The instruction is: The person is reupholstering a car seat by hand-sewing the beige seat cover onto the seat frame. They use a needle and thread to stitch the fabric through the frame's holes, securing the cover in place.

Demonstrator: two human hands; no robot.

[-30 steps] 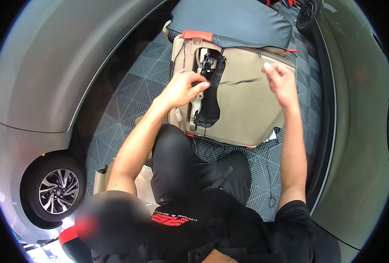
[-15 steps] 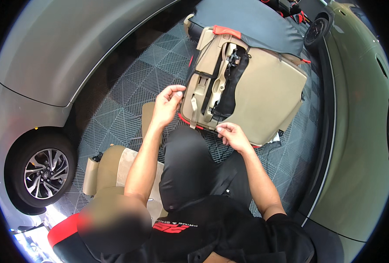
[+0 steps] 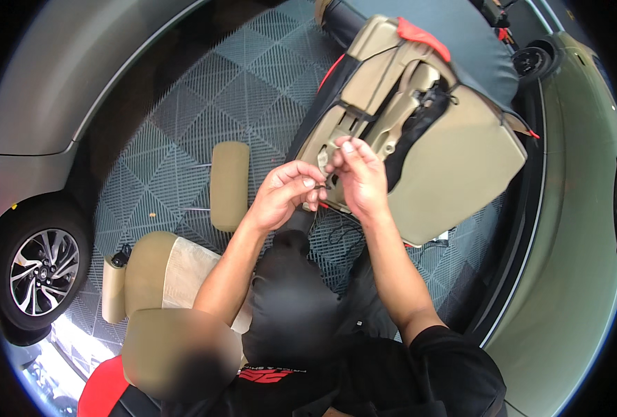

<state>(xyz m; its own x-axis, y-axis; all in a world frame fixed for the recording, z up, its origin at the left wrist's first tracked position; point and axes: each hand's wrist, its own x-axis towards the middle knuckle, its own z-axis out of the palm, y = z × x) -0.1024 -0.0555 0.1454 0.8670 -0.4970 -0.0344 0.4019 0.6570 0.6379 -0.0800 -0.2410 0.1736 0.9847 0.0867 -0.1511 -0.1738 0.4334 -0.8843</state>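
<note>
In front of me a beige car seat part lies with its underside up, its plastic frame and dark recess exposed. A black cover with red trim wraps its edges. A thin dark cord crosses the frame down to my right hand, whose thumb and fingers pinch it above the near left part of the seat. Close beside it, my left hand is closed in a pinch, with a short dark cord end at its fingertips. The fingers partly hide the cord.
A loose beige headrest with metal rods lies on the grey tiled floor. Another beige seat stands at my left. A grey car flanks the left side, a green car the right. A dark-covered seat sits behind.
My hands have left the seat's left and near edges and come together above it, fingers pinched. The view has shifted, with the seat now further right and the headrest in full view.
</note>
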